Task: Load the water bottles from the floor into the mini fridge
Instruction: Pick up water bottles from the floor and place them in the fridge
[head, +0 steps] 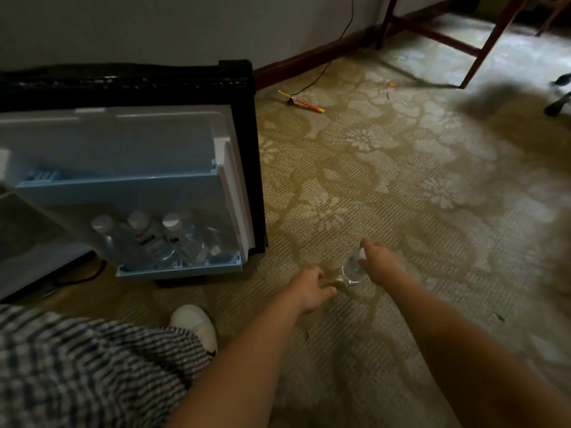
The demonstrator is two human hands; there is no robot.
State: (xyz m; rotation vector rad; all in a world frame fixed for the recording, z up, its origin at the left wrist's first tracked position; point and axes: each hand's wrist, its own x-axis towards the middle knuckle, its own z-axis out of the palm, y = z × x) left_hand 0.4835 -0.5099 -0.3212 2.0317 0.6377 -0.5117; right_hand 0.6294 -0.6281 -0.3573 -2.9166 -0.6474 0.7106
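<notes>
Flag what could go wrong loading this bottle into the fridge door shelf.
1. The door shelf already holds three bottles, leaning; only the right end looks free, so a fourth may jam or tip them.
2. The right hand holds the bottle by its cap end and the left hand by its base; it might slip on the lift.

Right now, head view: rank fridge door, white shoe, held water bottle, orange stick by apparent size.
1. fridge door
2. white shoe
3. water bottle and orange stick: look alike, bottle partly covered, so unranked.
</notes>
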